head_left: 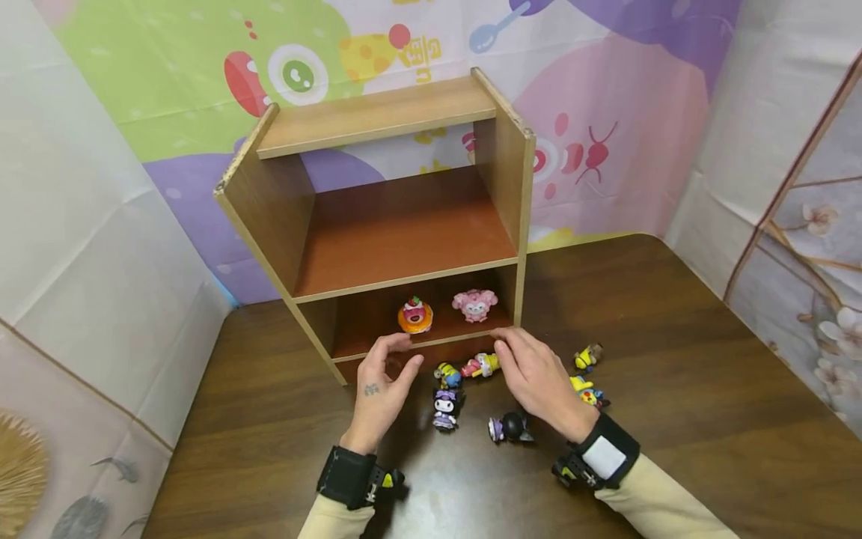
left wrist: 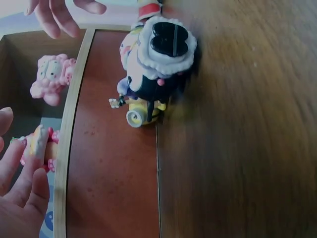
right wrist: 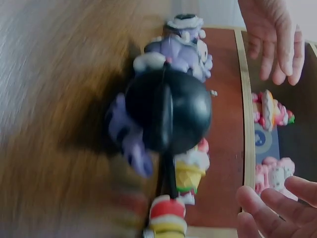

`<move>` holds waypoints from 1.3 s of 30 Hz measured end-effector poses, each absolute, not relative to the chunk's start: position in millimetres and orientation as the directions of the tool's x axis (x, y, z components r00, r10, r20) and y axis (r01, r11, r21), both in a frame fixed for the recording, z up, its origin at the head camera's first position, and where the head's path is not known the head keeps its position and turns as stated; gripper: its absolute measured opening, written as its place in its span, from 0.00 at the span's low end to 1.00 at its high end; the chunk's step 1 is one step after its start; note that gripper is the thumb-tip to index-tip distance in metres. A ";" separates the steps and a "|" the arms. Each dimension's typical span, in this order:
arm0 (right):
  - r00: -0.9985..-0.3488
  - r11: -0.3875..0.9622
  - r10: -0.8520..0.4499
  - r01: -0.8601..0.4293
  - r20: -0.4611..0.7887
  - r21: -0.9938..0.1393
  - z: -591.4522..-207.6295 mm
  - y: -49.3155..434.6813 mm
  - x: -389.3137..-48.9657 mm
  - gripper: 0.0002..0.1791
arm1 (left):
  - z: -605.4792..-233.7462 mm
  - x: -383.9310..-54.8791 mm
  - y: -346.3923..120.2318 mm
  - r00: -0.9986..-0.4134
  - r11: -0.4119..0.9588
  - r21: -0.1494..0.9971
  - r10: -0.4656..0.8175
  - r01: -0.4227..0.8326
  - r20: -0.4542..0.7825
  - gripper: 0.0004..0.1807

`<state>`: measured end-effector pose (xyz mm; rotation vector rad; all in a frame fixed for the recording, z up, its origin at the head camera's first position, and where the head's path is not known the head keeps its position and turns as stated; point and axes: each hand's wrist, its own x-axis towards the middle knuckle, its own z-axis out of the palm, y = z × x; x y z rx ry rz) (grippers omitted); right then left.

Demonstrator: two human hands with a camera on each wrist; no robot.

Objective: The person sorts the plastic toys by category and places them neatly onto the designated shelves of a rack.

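Observation:
My left hand (head_left: 380, 385) hovers before the shelf's lower compartment, fingers loosely bent, holding nothing. Close by, inside on the lower board, sits a pink figurine in an orange ring (head_left: 415, 316) with a strawberry on top. To its right stands a pink curly-haired figurine (head_left: 475, 305). My right hand (head_left: 539, 374) reaches toward the lower board's right front edge, its fingers relaxed and nothing in them. On the table between the hands are a purple-and-black figurine (head_left: 445, 410), a yellow-and-blue one (head_left: 447, 375), an ice-cream-cone figurine (head_left: 481, 365) and a black-headed one lying down (head_left: 509, 427).
A wooden shelf unit (head_left: 407, 224) stands on the brown table (head_left: 646, 322), against a printed cloth backdrop (head_left: 606, 90). Right of my right hand lie a small yellow figurine (head_left: 589, 357) and a yellow-and-blue figurine (head_left: 588, 392), partly behind the wrist. White panels flank both sides.

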<state>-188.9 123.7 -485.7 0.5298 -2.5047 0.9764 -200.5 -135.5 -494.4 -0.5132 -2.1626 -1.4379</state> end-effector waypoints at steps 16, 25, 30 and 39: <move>-0.853 0.719 -0.130 -0.432 0.506 -0.544 -486.1 164.1 -193.5 0.18 | -499.6 -202.2 -100.0 -0.836 0.399 0.736 0.295 0.548 0.462 0.12; -0.873 0.720 -0.153 -0.419 0.462 -0.553 -489.6 165.7 -193.4 0.18 | -503.7 -206.5 -76.1 -0.825 0.557 0.611 0.425 0.563 0.372 0.13; -0.894 0.730 -0.214 -0.413 0.393 -0.544 -493.4 159.6 -189.9 0.19 | -504.6 -210.4 -62.7 -0.802 0.687 0.417 0.485 0.596 0.348 0.17; -0.886 0.718 -0.220 -0.430 0.407 -0.548 -500.6 154.0 -187.7 0.17 | -508.1 -211.4 -46.2 -0.789 0.764 0.226 0.533 0.604 0.305 0.22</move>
